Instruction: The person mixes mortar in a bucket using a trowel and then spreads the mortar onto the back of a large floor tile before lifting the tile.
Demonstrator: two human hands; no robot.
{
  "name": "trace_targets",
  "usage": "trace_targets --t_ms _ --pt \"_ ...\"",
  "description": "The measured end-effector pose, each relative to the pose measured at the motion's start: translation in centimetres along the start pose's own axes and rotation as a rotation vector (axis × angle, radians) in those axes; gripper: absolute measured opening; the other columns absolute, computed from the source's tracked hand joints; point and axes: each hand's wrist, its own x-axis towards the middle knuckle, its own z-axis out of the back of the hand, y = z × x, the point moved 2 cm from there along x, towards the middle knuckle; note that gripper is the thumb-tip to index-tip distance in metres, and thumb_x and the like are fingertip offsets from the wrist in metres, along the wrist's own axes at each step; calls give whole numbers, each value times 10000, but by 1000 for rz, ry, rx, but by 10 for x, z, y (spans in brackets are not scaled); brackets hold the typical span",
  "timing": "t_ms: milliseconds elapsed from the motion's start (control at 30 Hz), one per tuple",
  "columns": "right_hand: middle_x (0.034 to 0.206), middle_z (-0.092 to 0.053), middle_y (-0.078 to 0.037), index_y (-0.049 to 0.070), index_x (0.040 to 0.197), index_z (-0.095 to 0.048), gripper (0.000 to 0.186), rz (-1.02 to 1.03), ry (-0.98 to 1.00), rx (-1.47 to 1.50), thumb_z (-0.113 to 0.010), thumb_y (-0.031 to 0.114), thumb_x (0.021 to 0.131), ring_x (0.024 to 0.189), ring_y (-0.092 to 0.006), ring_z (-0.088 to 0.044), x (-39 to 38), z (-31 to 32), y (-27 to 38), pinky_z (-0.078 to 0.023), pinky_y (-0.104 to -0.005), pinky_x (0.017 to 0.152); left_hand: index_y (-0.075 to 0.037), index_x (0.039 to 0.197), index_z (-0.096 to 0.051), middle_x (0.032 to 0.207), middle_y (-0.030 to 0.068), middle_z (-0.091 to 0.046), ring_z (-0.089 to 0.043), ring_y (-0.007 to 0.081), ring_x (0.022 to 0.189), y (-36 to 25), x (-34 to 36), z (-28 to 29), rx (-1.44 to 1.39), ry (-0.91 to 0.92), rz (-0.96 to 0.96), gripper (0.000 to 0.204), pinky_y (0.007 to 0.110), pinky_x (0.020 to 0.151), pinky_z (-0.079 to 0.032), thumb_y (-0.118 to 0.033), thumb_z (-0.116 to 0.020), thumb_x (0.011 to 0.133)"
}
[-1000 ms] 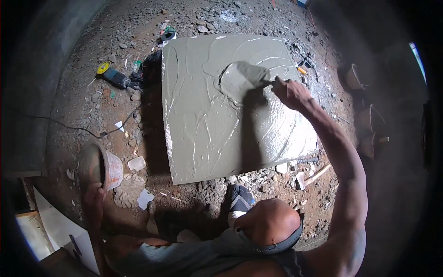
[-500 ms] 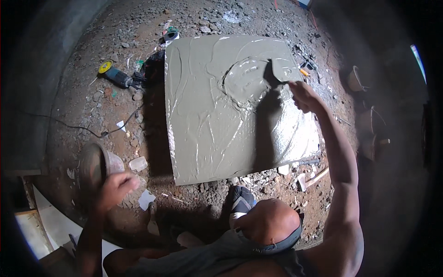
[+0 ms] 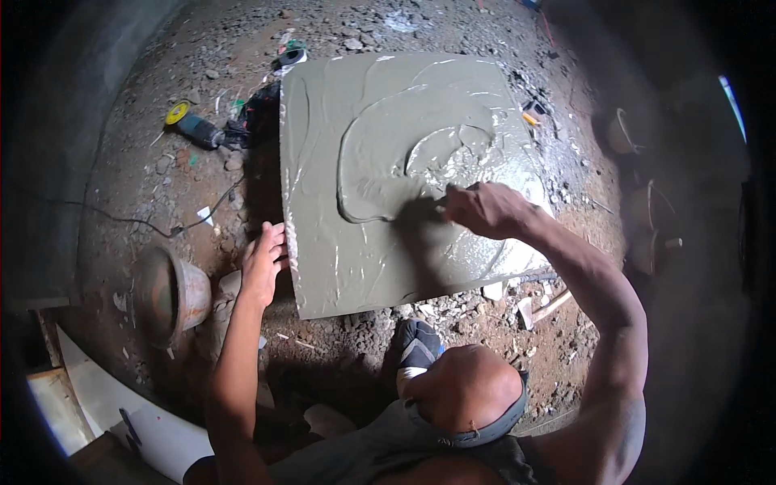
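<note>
Wet grey mortar (image 3: 323,178) covers the top of a large square slab (image 3: 293,271), with curved ridges and glossy streaks across it. Over the right half of the slab, my right hand (image 3: 489,208) is closed around the trowel's handle. The blade is hardly distinguishable from the dark shadow beside that hand. My left hand (image 3: 263,263) has its fingers stretched out at the slab's left edge, seemingly touching it, and it holds nothing.
An angle grinder (image 3: 198,129) with a yellow disc lies at the far left, its cable running over rubble. A mortar-stained bucket (image 3: 190,295) lies tilted near my left forearm. Dim buckets (image 3: 621,133) stand along the right. My knee (image 3: 469,388) is close to the slab's front.
My right hand has swept nearer and to the left with the trowel, reshaping the mortar into a wider curved ridge. My left hand has moved from over the bucket to the slab's left edge.
</note>
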Motion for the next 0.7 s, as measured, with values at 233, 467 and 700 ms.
trace_targets --t_ms 233,467,700 --pt "668 -624 -234 28 1062 -536 328 -338 -394 -88 -517 351 1010 606 -436 -631 -33 5 -89 -479 -502 520 -4 1270 -625 1088 61 -668 -626 137 940 0 5 -12 6 -69 -101 626 311 836 -501 -557 -548 987" --pt "609 -471 25 73 1009 -559 392 -648 54 581 -479 455 1042 452 -98 -475 -99 15 -12 -397 -304 405 1 1303 -611 1072 55 -672 -626 125 931 -3 -10 -7 128 -120 -128 628 295 810 -506 -545 -508 1010" --pt "644 -451 9 91 994 -499 379 -881 -232 638 -426 458 1054 492 -103 -441 -33 37 -128 -343 -307 374 0 1285 -622 1062 52 -697 -621 98 869 5 0 -11 64 -104 -122 659 263 772 -490 -582 -502 999"
